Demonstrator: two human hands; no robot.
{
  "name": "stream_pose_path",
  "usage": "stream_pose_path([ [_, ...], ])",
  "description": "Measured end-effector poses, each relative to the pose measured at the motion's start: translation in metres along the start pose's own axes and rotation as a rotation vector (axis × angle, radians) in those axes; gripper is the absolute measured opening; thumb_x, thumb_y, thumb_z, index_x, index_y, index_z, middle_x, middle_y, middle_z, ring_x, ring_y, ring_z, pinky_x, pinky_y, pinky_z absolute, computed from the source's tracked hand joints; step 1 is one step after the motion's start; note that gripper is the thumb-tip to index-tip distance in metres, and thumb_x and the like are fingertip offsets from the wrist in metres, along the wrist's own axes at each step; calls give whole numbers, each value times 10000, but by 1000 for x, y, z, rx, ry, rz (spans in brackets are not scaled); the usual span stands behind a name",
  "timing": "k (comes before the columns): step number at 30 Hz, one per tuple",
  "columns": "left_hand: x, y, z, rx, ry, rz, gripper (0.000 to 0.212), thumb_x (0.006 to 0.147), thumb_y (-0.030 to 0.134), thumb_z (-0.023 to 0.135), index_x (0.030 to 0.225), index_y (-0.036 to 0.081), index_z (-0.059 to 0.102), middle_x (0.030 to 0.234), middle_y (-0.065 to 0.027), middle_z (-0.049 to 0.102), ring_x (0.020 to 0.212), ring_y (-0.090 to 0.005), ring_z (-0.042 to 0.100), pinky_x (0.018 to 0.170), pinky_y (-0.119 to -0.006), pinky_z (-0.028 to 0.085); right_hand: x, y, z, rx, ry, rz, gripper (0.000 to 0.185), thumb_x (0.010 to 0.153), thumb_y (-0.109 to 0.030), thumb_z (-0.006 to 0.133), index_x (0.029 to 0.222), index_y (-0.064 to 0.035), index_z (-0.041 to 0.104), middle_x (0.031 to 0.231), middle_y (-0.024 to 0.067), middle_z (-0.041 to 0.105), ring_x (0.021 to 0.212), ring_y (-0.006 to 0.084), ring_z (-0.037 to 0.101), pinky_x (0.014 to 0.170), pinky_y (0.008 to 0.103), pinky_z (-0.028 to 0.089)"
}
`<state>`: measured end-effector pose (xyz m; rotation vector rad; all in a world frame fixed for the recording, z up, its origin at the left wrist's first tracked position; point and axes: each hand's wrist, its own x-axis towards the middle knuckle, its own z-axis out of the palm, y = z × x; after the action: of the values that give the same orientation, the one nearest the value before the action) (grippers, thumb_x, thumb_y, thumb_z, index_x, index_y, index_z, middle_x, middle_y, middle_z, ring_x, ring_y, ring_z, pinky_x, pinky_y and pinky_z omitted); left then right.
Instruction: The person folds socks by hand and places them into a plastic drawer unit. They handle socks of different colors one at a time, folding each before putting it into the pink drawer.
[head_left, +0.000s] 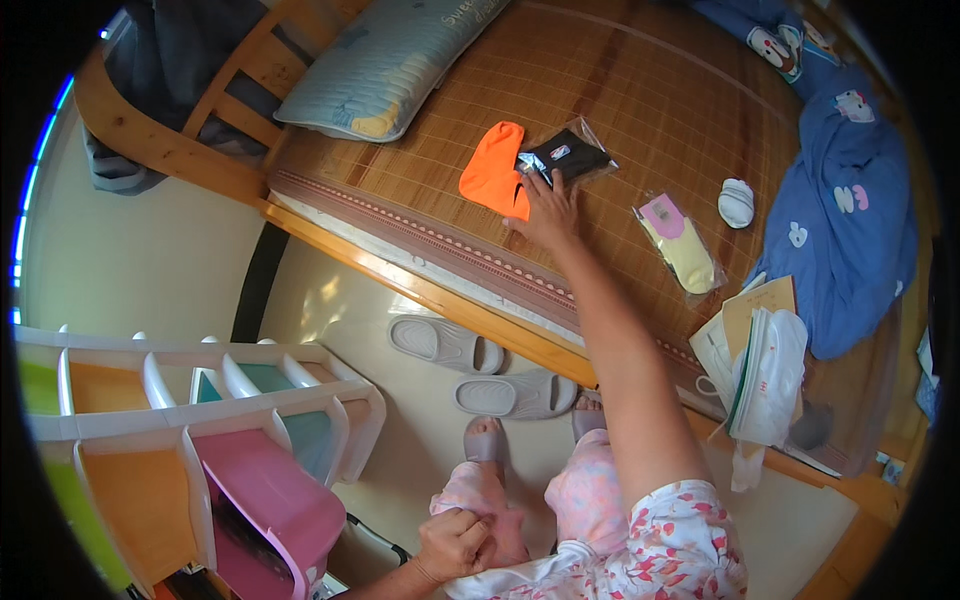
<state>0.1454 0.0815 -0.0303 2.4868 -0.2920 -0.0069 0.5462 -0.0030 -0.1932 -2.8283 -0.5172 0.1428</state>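
My right hand (551, 208) reaches over the bed with its fingers apart. Its fingertips touch the near edge of a black sock pack (574, 155) in clear plastic, and its thumb lies by a folded orange sock (491, 169) with a black mark. The orange sock and the black pack lie side by side, close together. Further right is a pale yellow sock pack (686, 255) with a pink label, in clear plastic. A small white rolled sock (736, 203) rests beyond it. My left hand (454, 541) is curled into a fist over my lap, nothing visible in it.
A woven mat (420, 202) covers the bed, with a pillow (375, 75) at upper left. A blue quilt (832, 225) lies at right, near papers and a white plastic bag (769, 375). Grey slippers (517, 394) and a plastic drawer rack (360, 427) stand on the floor.
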Motion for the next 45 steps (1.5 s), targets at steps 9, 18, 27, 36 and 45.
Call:
stream_pose_path([
  [9, 10, -7, -2, -5, 18, -29, 234, 488, 56, 589, 721, 60, 604, 593, -35, 505, 470, -192, 493, 420, -290, 411, -142, 2, 5, -65, 42, -70, 678, 711, -427, 587, 1247, -55, 401, 1293, 56, 357, 1220, 359, 232, 974, 552, 214],
  [18, 12, -3, 4, 15, 34, -22, 188, 508, 42, 580, 695, 61, 593, 569, -42, 479, 464, -204, 480, 420, -309, 401, -168, 38, -44, 337, 14, 59, 734, 669, -476, 630, 1211, -28, 422, 1265, 89, 377, 1164, 336, 338, 952, 454, 305],
  [27, 14, 10, 7, 3, 34, -1, 192, 508, 21, 560, 695, 52, 588, 552, -51, 466, 448, -214, 465, 419, -309, 391, -120, 184, -62, 101, 112, 697, 978, 548, -404, 751, 1295, -6, 261, 1247, 168, 395, 1138, 312, 367, 950, 400, 295],
  [36, 4, 20, 11, 101, 31, 4, 191, 522, 57, 568, 710, 71, 591, 563, -35, 455, 474, -202, 479, 424, -305, 396, -140, 190, -56, 493, 358, 680, 374, 645, -242, 698, 902, -5, 563, 832, 165, 613, 762, 306, 595, 670, 381, 455],
  [45, -16, 33, 19, 124, 76, -8, 177, 541, 69, 586, 717, 66, 591, 578, -48, 473, 505, -222, 501, 443, -326, 419, -220, 99, -111, 1821, 370, 422, 237, 766, -156, 616, 936, -5, 547, 857, 78, 588, 711, 162, 565, 623, 288, 463],
])
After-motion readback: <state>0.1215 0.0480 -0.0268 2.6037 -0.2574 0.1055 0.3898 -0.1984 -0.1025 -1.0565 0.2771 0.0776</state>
